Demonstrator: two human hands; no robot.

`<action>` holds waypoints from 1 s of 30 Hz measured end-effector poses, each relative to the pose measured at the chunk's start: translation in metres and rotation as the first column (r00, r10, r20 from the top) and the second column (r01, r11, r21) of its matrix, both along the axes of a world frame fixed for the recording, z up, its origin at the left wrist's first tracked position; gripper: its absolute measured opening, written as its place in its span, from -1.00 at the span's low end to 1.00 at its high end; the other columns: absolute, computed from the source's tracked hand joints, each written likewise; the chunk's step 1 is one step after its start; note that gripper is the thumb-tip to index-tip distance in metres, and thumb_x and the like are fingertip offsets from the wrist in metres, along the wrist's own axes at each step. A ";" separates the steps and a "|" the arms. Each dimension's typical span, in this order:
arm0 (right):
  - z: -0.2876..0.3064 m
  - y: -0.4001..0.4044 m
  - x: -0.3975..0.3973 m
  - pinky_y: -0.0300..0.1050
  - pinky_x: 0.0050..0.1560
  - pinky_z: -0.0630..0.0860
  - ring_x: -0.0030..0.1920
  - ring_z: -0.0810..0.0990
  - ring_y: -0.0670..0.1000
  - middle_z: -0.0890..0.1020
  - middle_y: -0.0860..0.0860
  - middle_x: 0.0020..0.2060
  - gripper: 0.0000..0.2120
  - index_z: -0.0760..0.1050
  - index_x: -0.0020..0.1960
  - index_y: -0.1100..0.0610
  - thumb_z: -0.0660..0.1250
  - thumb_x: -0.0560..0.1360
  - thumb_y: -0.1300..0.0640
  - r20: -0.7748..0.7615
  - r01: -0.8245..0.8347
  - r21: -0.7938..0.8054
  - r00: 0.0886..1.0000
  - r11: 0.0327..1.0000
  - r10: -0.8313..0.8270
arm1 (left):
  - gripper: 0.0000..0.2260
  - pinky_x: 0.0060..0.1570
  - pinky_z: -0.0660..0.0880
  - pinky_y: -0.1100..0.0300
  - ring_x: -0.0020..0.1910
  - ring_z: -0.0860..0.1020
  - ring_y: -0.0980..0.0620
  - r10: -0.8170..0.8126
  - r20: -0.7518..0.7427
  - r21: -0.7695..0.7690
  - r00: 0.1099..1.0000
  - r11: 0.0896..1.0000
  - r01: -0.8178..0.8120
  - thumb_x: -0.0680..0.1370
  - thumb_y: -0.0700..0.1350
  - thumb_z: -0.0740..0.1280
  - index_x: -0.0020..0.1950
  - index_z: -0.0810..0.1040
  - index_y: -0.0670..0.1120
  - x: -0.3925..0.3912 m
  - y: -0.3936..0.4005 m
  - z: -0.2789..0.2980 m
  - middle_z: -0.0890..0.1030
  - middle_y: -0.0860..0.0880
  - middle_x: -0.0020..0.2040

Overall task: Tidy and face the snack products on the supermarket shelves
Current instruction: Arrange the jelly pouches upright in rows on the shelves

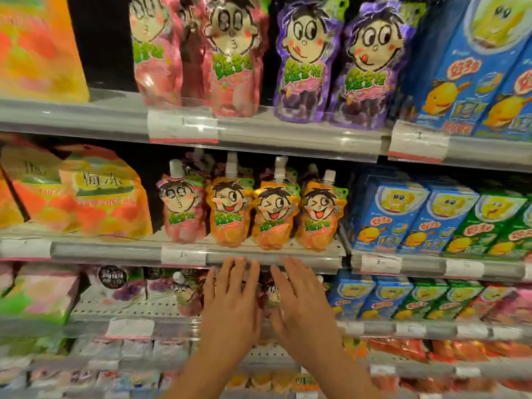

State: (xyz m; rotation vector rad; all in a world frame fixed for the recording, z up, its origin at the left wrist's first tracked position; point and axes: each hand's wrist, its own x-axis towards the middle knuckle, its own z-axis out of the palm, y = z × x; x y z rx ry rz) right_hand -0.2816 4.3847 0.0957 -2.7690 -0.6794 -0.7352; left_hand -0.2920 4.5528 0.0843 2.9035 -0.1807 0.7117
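Two hands reach forward side by side (palms down). Left hand (231,300) and right hand (302,300) hold nothing, fingers straight, before pouches (184,292) under a shelf edge (273,262).

Both forearms reached up & fwd, side by side, backs of hands facing the cam. Left hand (230,300) was flat w/ fingers straight, close together. Right hand (302,300) was flat too, fingers slightly spread, holding nothing.
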 end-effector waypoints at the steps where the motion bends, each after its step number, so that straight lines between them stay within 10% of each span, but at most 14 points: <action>1: -0.001 0.002 0.002 0.24 0.47 0.37 0.57 0.28 0.17 0.34 0.13 0.55 -0.38 0.36 0.53 0.14 0.32 0.50 0.03 0.006 0.005 0.000 1.000 1.000 -0.005 | -0.23 0.44 0.22 -0.26 0.48 0.34 -0.23 -0.009 0.002 -0.008 1.000 1.000 0.009 0.37 0.04 0.52 0.55 0.38 -0.07 0.000 0.003 0.003 0.43 -0.15 0.47; 21: -0.005 0.011 0.004 0.19 0.29 0.54 0.61 0.18 0.12 0.23 0.08 0.62 -0.46 0.52 0.40 0.04 0.21 0.48 -0.10 -0.045 0.012 0.090 0.999 0.996 -0.008 | -0.29 0.46 0.20 -0.37 0.62 0.07 -0.31 0.169 0.092 0.009 0.981 0.985 -0.171 0.46 0.09 0.20 0.61 0.29 -0.12 -0.015 0.085 -0.005 0.17 -0.16 0.64; 30: -0.003 0.037 0.000 0.14 0.24 0.58 0.65 0.06 0.06 0.11 -0.02 0.65 -0.49 0.49 0.40 -0.03 0.35 0.46 -0.04 -0.106 0.122 0.167 0.989 0.978 -0.105 | -0.25 0.41 0.22 -0.39 0.46 0.35 -0.41 0.066 0.229 0.056 0.971 0.995 -0.081 0.35 0.09 0.29 0.53 0.40 -0.12 0.013 0.104 -0.032 0.34 -0.25 0.55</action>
